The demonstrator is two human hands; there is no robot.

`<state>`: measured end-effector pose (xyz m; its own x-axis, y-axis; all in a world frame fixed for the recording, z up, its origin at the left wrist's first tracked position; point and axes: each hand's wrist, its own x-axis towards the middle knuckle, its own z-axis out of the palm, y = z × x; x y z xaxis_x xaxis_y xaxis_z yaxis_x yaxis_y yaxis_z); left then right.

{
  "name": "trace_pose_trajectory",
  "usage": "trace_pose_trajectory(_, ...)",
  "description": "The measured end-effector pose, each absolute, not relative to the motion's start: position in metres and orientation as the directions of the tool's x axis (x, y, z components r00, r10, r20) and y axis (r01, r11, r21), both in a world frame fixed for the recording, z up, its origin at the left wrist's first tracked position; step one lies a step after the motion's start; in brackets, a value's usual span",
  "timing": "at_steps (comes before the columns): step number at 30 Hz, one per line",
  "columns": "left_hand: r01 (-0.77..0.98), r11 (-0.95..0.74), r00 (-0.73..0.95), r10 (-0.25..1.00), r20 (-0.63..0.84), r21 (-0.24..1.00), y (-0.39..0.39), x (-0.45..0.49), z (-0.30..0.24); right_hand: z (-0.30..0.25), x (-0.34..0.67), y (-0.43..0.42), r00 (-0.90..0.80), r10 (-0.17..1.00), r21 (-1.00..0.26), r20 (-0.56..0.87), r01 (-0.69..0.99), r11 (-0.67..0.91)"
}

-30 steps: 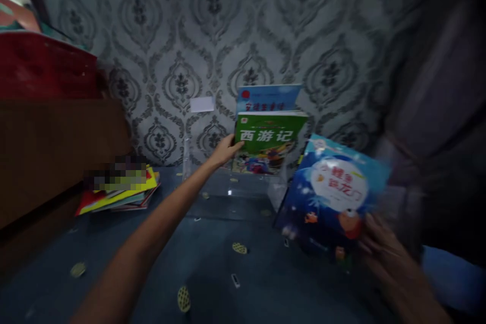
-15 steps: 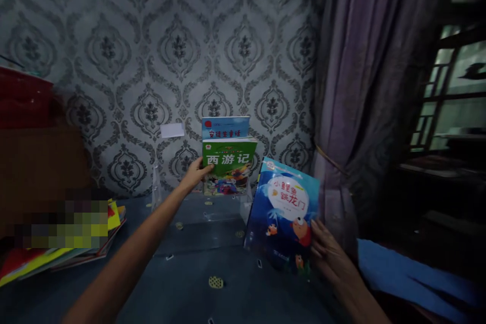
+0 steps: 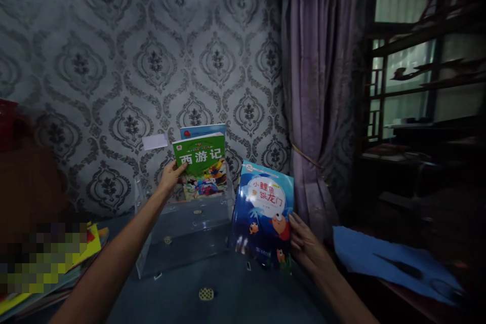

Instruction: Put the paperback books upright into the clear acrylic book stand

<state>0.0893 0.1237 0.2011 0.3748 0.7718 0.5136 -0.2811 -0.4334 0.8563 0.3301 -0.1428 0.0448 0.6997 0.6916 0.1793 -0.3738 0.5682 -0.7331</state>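
My left hand (image 3: 172,178) is closed on the left edge of a green picture book (image 3: 205,169), its thumb lying over the cover. That book leans slightly, in front of a light-blue book (image 3: 203,130) of which only the top strip shows. Both are at a clear plastic stand (image 3: 182,228) with stepped tiers on the table. My right hand (image 3: 304,243) grips the right edge of a dark-blue picture book (image 3: 264,215) with orange fish on its cover. This book is tilted and held up to the right of the stand.
A pile of colourful books (image 3: 83,258), partly blurred out, lies at the left beside a brown box (image 3: 30,187). A purple curtain (image 3: 319,86) hangs at the right. Scissors (image 3: 410,269) rest on a blue cloth (image 3: 357,248). A white card (image 3: 155,141) is against the patterned wall.
The view has turned to the right. The green book has tilted and shifted left relative to the light-blue book, covering more of it. The right hand still holds the dark-blue book.
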Motion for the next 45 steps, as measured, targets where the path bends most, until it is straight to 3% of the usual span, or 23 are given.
trace_pose_trajectory(11,-0.291,-0.444,0.317,0.791,0.523,0.848,0.131,0.082,0.202,0.048,0.328,-0.14,0.677,0.718,-0.691,0.163,-0.441,0.573)
trace_pose_trajectory(21,-0.341,-0.464,0.262,0.788,0.557,0.818,0.132,0.079,0.212,0.056,0.327,-0.139,0.681,0.699,-0.728,0.218,-0.364,0.581)
trace_pose_trajectory(31,-0.36,-0.518,0.234,0.755,0.612,0.776,0.136,0.06,0.22,0.111,0.329,-0.107,0.658,0.617,-0.777,0.431,-0.077,0.625)
trace_pose_trajectory(45,-0.345,-0.507,0.227,0.771,0.595,0.79,0.148,0.041,0.217,0.169,0.342,-0.069,0.634,0.41,-0.676,0.655,0.251,0.692)
